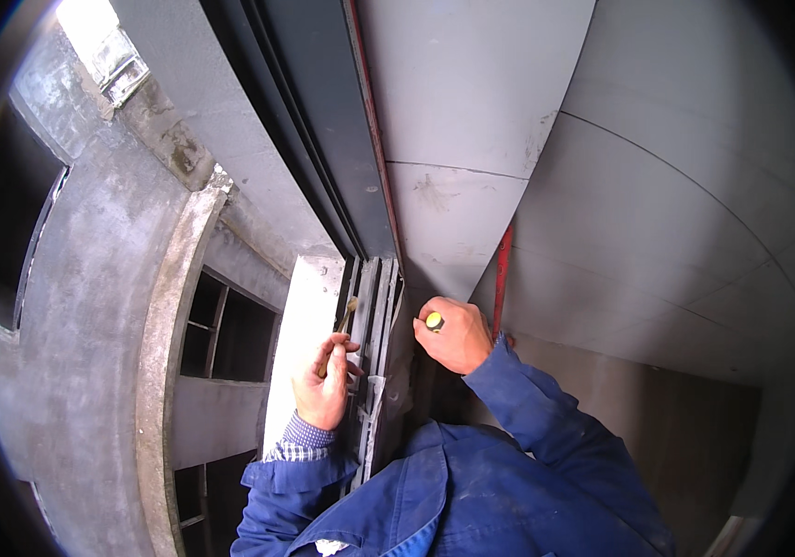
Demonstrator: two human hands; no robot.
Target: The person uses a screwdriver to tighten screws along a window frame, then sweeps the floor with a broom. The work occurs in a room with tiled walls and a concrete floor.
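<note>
My left hand is closed in a pinch on a small brush with a slim brownish handle and a tan tip. The brush tilts up and away over the metal window track, which has several parallel grooves; I cannot tell whether its tip touches the metal. To the right of the track, my right hand makes a fist around a tool handle with a round yellow end. The rest of that tool is hidden, so its kind does not show.
A dark window frame rises ahead of the track. Left of it runs a white sill, with a grey concrete building outside. Grey wall panels stand to the right, and a red strip leans beside my right hand.
</note>
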